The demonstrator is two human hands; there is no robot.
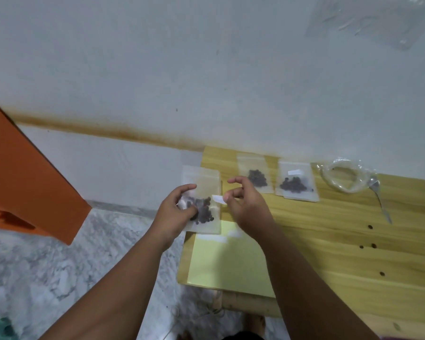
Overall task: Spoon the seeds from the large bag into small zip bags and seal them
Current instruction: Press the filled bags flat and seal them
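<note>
My left hand (176, 212) grips a small clear zip bag (204, 187) with dark seeds in its lower part, held above the table's left edge. My right hand (243, 202) pinches a small white label (219, 199) beside that bag. Two other small zip bags (254, 177) (296, 182) with seeds lie flat at the back of the wooden table (353, 241). The large clear bag (344, 176), rolled open, sits further right with a metal spoon (380, 200) next to it.
A pale yellow sheet (226, 261) with white labels lies on the table's near left part. A few loose seeds (369, 227) dot the table. An orange board (27, 182) leans at the left over a marble floor. A white wall rises behind the table.
</note>
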